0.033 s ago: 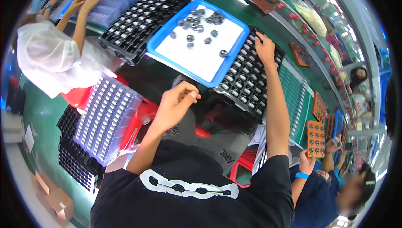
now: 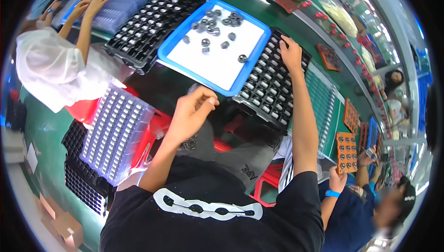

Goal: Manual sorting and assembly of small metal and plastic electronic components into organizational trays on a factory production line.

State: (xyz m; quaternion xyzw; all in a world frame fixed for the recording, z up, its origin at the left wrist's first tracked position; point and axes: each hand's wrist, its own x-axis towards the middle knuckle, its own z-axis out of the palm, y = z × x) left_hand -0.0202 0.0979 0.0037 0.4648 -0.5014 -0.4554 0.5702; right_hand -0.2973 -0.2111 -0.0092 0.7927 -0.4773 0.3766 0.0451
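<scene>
In the head view, the blue-rimmed tray (image 2: pixel 265 34) lies on the bench ahead of the person, its white floor strewn with small dark parts. It looks like stiff plastic, probably light, and best gripped by two opposite rims. Just beside it on the right, partly under the hand, is the black compartment tray (image 2: pixel 249 105), with pale-topped pieces in many cells. This seems thin-walled and apt to flex, so it would be safest lifted level, by both edges. The dark parts, such as the faceted lone one (image 2: pixel 243 58) near the blue rim, look hard, light and perhaps slick; a fingertip pinch around the sides should suit them.

The right forearm reaches out nearly straight, and the right hand (image 2: pixel 291 54) sits over the far end of the black tray, palm down, fingers bent forward. Whether its fingertips pinch a piece cannot be told. The left arm is bent at the elbow; the left hand (image 2: pixel 194 111) hangs above the lap, apart from the blue tray, fingers loosely curled and thumb close to the index finger. Whether those tips meet or hold something small is unclear.
</scene>
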